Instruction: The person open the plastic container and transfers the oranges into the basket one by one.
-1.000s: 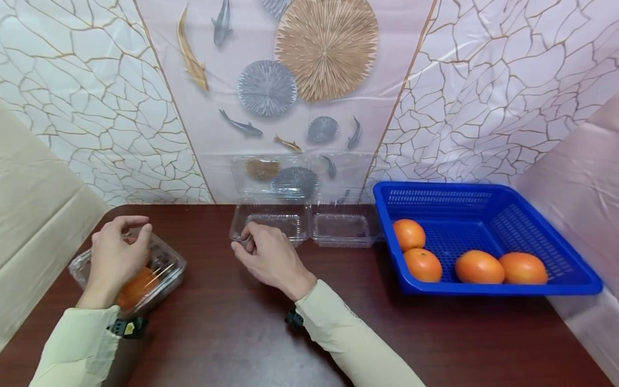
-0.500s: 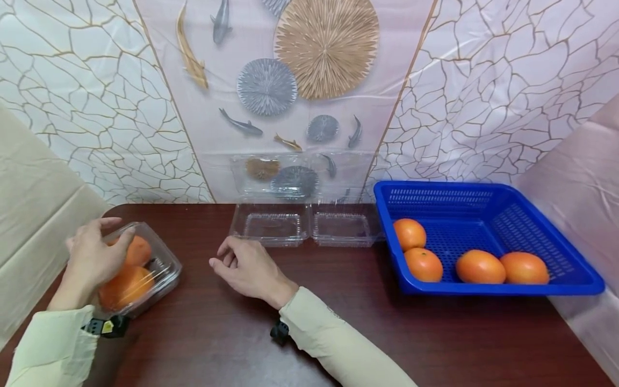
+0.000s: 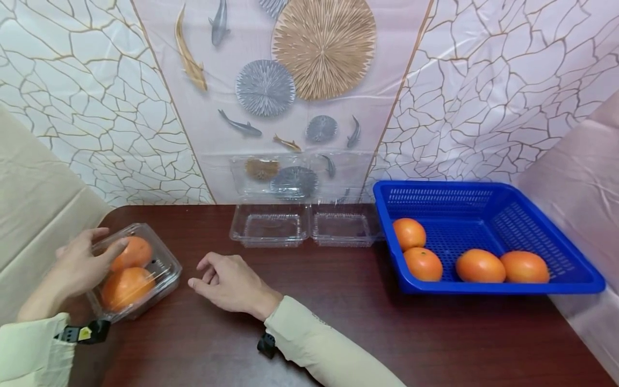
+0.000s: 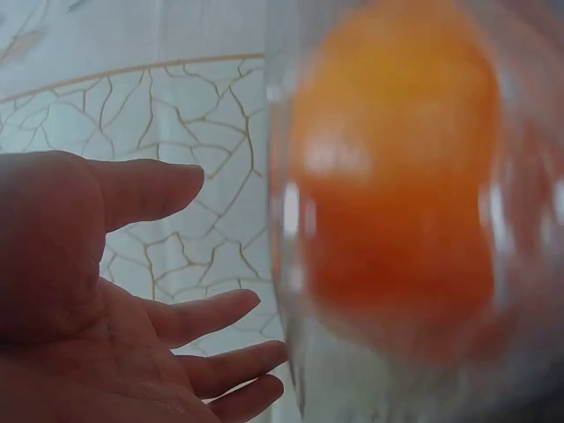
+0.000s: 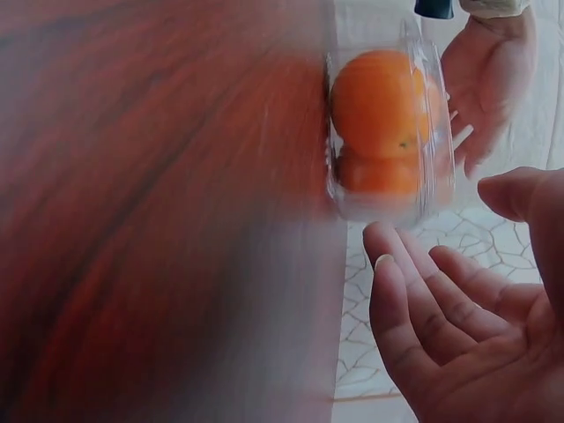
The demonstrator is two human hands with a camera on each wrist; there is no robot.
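A clear plastic clamshell box (image 3: 167, 269) stands at the left of the table with its lid down. Two oranges (image 3: 127, 289) lie inside it, seen through the plastic. Over the box's left edge is my left hand (image 3: 82, 264), thumb and fingers spread, overlapping it in the head view. In the left wrist view the fingers (image 4: 211, 317) stretch toward the box wall. To the right of the box, my right hand (image 3: 237, 285) hovers above the table with its fingers loosely bent and nothing in them; the right wrist view shows the box (image 5: 388, 207) just beyond its fingertips.
Two more clear clamshell boxes (image 3: 273, 239) stand side by side at the back middle, lids raised against the patterned wall sheet. At the right is a blue plastic basket (image 3: 483, 288) with several oranges (image 3: 479, 266). Fabric hangs beside the table's left edge.
My left hand has moved left and lower, from over the box to its left edge, uncovering the oranges. My right hand has come left, away from the back boxes toward this one.
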